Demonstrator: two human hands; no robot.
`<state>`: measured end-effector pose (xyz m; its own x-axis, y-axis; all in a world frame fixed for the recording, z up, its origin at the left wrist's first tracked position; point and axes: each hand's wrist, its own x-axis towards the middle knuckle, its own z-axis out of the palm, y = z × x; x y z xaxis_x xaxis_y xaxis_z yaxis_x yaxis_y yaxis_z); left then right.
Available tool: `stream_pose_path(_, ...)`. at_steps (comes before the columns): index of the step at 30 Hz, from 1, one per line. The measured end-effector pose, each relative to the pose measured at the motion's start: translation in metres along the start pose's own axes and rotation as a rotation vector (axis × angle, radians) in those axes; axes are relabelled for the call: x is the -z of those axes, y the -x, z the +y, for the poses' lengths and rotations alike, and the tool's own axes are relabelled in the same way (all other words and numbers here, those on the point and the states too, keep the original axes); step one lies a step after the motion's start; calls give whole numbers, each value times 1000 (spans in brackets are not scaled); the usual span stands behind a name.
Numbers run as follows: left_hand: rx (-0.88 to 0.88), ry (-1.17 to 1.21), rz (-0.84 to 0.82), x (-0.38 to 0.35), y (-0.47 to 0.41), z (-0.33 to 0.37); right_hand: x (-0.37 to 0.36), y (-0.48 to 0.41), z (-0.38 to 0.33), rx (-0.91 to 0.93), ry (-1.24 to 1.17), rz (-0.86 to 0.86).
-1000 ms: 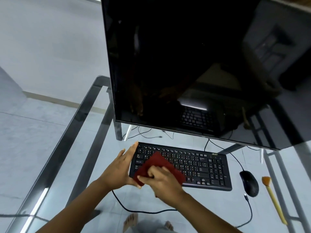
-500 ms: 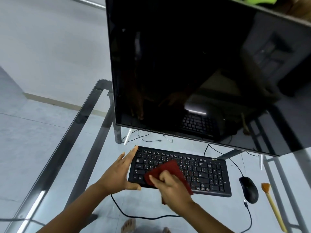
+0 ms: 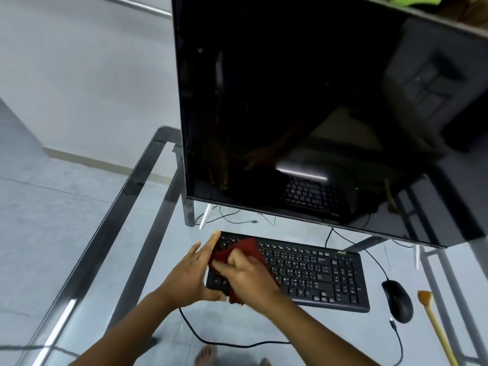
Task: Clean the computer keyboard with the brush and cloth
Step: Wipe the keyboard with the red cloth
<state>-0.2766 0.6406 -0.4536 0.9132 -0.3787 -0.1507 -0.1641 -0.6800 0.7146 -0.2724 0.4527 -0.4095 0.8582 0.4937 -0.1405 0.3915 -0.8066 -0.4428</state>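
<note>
Nearby, mouse [image 3: 397, 301] and brush [image 3: 437, 328] lie right of keyboard [image 3: 311, 273], monitor [image 3: 303, 101] seemingly overhanging.

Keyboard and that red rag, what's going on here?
A person is cleaning the black keyboard on a glass table. The right hand grips a red cloth and presses it on the keys at the left end. The left hand, fingers straight, braces the keyboard's left edge. The brush lies untouched to the right of the mouse.
</note>
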Motion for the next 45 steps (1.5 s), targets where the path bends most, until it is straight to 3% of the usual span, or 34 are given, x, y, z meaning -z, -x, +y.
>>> stream_pose_path(3,-13,-9,2,3,0,3,8,-17,25,-111,128,245)
stream_pose_path(4,-25,-28,-5,2,0,3,8,-21,23,-154,-8,293)
stream_pose_path(6,-35,-42,-7,0,0,1,0,-21,12,-172,-102,186)
stream_pose_path(8,-21,-36,-25,-1,0,-1,-10,-12,-4,-1,-52,30)
stream_pose_path(9,-16,-33,-23,0,-1,-1,-5,-12,-2,27,-16,39)
stream_pose_path(11,-13,-18,-17,1,0,2,7,-23,19,-119,-85,126)
stream_pose_path(14,-25,-25,-30,3,1,6,16,-36,39,-378,20,235)
stream_pose_path(16,-39,-42,-21,2,0,4,11,-36,18,-292,-50,150)
stream_pose_path(18,-36,-36,-39,2,0,2,5,-31,4,-83,-71,-9)
stream_pose_path(20,-38,-29,-46,2,0,3,13,-35,11,-22,-85,-31)
stream_pose_path(24,-49,-35,-25,3,0,5,20,-48,26,-338,-34,149)
stream_pose_path(25,-51,-38,-15,3,0,5,15,-46,16,-328,-32,138)
stream_pose_path(29,-38,-51,-15,3,1,5,-11,-17,-7,-7,9,-7)
stream_pose_path(33,-31,-43,-19,5,2,11,5,-5,32,-310,64,223)
stream_pose_path(34,-27,-49,-22,6,2,12,3,-1,34,-301,72,218)
stream_pose_path(39,-28,-71,-23,6,2,11,-7,21,0,84,-92,-153)
stream_pose_path(41,-9,-52,-40,9,3,15,2,17,17,-24,-147,-74)
stream_pose_path(43,-2,-38,-56,10,3,16,0,17,36,-114,-54,133)
stream_pose_path(45,-25,-45,-41,9,3,14,-13,21,28,-92,-1,172)
